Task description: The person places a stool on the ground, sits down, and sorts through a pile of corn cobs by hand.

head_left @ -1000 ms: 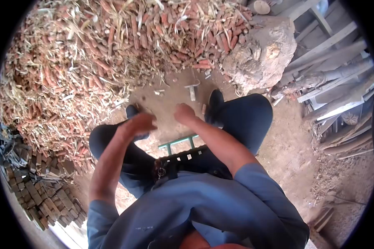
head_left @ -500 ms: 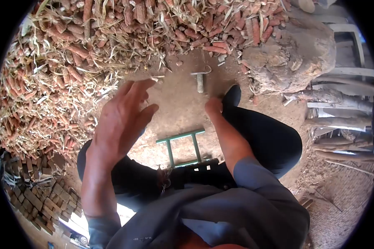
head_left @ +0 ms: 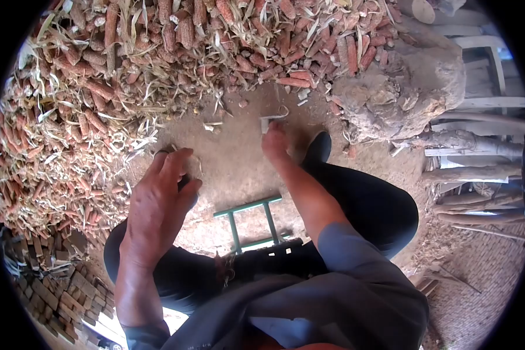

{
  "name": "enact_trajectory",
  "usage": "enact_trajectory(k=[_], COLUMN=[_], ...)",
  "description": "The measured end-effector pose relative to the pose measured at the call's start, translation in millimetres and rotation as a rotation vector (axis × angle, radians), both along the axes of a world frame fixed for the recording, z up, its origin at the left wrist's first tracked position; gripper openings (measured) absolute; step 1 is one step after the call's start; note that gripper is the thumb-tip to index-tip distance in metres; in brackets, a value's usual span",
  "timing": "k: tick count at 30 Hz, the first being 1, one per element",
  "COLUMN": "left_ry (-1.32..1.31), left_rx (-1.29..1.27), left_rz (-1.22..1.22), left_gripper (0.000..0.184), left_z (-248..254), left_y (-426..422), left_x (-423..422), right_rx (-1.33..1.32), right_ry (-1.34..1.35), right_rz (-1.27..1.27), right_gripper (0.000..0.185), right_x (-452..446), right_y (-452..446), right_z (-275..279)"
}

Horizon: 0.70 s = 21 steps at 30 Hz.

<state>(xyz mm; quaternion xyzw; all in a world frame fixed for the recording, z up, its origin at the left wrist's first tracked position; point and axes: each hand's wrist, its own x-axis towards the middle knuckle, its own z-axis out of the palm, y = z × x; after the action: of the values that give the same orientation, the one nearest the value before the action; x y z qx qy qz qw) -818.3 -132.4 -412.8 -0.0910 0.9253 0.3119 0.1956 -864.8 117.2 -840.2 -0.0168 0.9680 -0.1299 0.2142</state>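
Note:
My right hand (head_left: 275, 140) reaches down to the ground, its fingers closed around the short pale handle of a small hooked tool (head_left: 265, 125). The tool's thin metal crosspiece and curved hook show just beyond my fingers; the hand covers the rest of the handle. My left hand (head_left: 156, 195) hangs in the air on the left, thumb apart from the bent fingers, with nothing visible in it. Below that hand are bare dirt and the edge of a heap of corn cobs and husks (head_left: 99, 87).
A green metal frame (head_left: 248, 207) stands between my legs. A large rough stone block (head_left: 399, 93) sits at upper right, beside stacked logs and poles (head_left: 472, 172). Bricks (head_left: 58, 291) are piled at lower left. A husk scrap (head_left: 212, 126) lies on the dirt.
My right hand has moved forward from beside my shoe onto the tool's handle and closed on it. My left hand has come down slightly. The view has shifted a little.

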Motion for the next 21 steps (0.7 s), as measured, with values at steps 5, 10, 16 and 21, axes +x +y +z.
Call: enact_trajectory(k=[5,10,16,21], left_ry=[0.007,0.055,0.220,0.338], left_rx=[0.023,0.027,-0.028,0.019], left_rz=[-0.003,-0.029,-0.090,-0.112], left_gripper=[0.049,0.047,0.046,0.049], left_z=[-11,-14,-29,-45], left_y=[0,3,1,-10], left_x=[0,-1,11,20], right_rx=[-0.085,-0.420,-0.690,-1.299], right_ry=[-0.030,0.021,-0.183,-0.480], right_rz=[-0.053,-0.192,-0.418,-0.616], right_gripper=[0.043,0.045,0.044,0.017], right_x=[-7,-20,-65,-65], right_y=[-7,10,23,21], right_z=[-2,-8,12,102])
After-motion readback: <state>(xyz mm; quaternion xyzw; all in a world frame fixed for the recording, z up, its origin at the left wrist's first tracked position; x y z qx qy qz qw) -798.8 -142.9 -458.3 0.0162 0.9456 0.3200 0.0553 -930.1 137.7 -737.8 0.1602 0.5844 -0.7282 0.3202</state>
